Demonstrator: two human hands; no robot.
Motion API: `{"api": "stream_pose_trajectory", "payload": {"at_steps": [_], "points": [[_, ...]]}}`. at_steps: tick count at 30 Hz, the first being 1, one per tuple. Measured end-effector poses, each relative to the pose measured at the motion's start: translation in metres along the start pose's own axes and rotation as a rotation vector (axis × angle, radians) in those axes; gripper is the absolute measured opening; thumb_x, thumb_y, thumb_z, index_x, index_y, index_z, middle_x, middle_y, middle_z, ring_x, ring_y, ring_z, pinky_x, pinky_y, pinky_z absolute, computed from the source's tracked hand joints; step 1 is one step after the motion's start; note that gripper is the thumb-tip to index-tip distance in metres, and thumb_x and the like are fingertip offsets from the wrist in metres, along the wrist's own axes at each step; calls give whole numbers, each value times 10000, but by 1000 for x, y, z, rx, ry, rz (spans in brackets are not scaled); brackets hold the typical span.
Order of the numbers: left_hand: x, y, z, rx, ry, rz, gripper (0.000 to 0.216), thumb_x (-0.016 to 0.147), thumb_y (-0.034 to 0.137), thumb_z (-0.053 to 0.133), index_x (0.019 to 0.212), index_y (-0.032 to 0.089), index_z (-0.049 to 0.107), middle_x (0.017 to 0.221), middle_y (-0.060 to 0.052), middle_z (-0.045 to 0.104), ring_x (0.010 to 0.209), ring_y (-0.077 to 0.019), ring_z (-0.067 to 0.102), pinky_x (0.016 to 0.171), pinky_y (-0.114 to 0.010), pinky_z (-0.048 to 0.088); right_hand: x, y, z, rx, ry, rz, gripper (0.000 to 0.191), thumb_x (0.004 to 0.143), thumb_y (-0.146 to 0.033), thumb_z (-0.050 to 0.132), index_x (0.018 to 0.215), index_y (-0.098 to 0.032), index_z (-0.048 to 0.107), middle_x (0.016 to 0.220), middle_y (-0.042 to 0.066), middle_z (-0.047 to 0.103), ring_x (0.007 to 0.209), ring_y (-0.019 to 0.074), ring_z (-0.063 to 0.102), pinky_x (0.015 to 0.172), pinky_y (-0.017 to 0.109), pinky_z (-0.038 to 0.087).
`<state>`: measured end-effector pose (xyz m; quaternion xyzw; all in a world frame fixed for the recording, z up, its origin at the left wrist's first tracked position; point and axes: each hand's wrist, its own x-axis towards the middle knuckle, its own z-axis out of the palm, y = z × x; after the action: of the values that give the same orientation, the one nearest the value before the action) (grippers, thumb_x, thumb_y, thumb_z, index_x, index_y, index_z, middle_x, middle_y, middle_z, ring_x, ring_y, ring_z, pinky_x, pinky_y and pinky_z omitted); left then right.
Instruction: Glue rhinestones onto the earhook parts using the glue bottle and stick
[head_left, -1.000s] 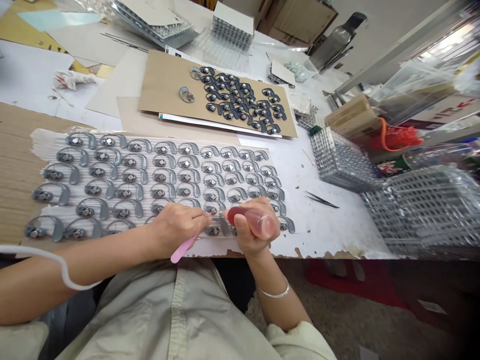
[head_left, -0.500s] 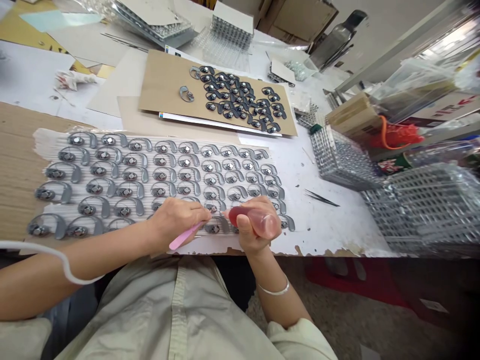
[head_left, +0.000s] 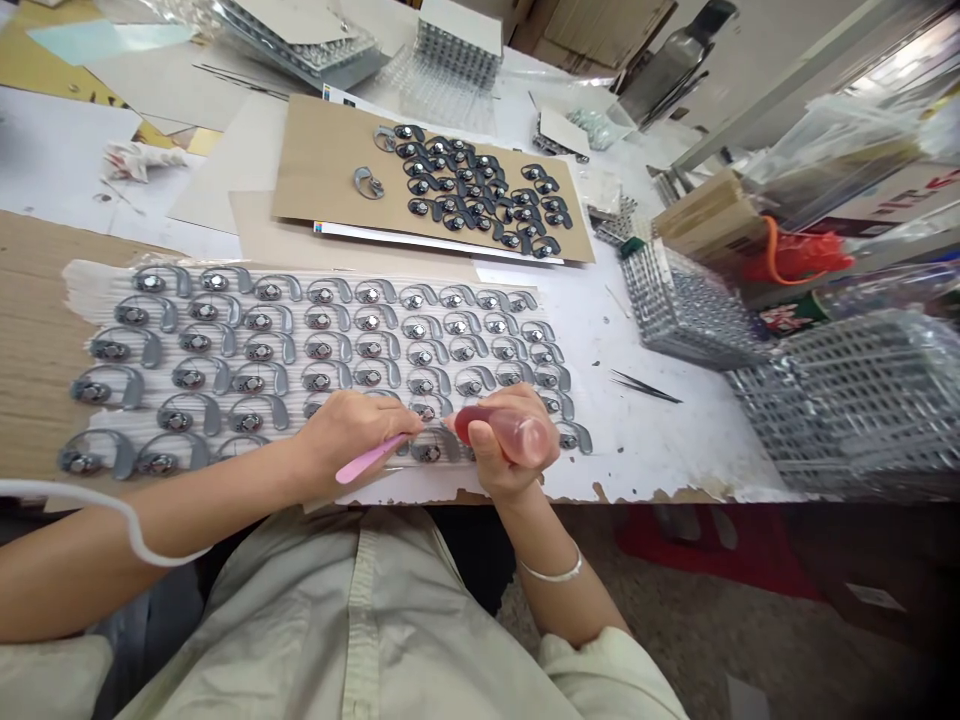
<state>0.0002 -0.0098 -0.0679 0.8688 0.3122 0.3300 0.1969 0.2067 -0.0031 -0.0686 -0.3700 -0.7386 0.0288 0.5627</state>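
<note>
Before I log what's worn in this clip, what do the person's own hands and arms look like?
The left hand and right hand are ungloved. A thin, silvery bangle circles the right forearm; a white cord curves across the left forearm. The pale right sleeve leaves most of that arm's forearm bare.

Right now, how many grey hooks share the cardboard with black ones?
2: a lone grey hook left of the black hooks, a second grey hook at their upper-left edge. None seems hidden.

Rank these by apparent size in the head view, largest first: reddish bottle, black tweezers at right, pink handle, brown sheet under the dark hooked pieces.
1. Brown sheet
2. Reddish bottle
3. Pink handle and black tweezers: alike in length; handle broader but perhaps nearer the camera, so unranked.
</note>
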Motion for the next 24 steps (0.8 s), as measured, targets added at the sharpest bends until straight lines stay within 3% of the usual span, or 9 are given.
{"api": "stream_pose_trajectory", "payload": {"at_steps": [7, 24], "points": [[0, -2, -2, -96, -29, -33, 194, 899, 142, 464, 954, 181, 646, 908, -6, 721, 814, -129, 684, 728, -213, 519, 1, -3, 1, 24, -22, -9, 98, 806, -278, 604, 811, -190, 560, 652, 14, 594, 569, 156, 531, 486, 324, 459], [3, -5, -7, -137, -93, -142, 208, 887, 176, 496, 950, 196, 693, 923, -24, 730, 802, -137, 689, 721, -222, 526, 4, -8, 3, 19, -25, -26, 120, 823, -316, 584, 798, -201, 564, 648, 14, 609, 565, 159, 545, 496, 330, 460]]}}
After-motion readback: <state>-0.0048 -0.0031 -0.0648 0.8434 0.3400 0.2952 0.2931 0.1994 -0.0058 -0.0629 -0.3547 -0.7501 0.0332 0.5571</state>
